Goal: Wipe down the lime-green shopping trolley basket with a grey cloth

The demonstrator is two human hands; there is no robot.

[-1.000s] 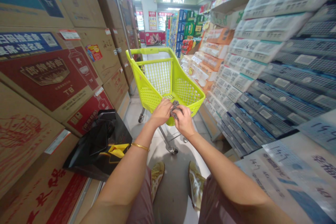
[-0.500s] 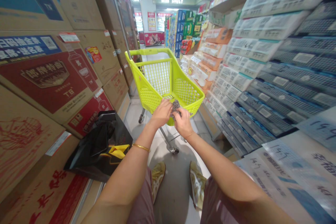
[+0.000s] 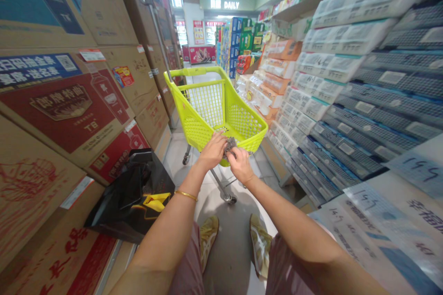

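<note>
A lime-green plastic shopping cart stands in front of me, its near rim under both my hands. My left hand is bent over that rim with its fingers closed, close against a crumpled grey-brown cloth. Pinched on the cloth from the other side, my right hand has its thumb and fingers closed. Part of the cloth and the left fingertips are hidden. The perforated basket of the cart shows its floor and far mesh panel.
Cardboard cartons are stacked along the left, with a black bag low beside them. Wrapped packs form a tall stack on the right. My shoes are on the floor behind the cart's wheel.
Both hands stay at the cart's near rim. The cloth has shifted slightly and bunched differently between them. My view has tilted up and turned a little.
</note>
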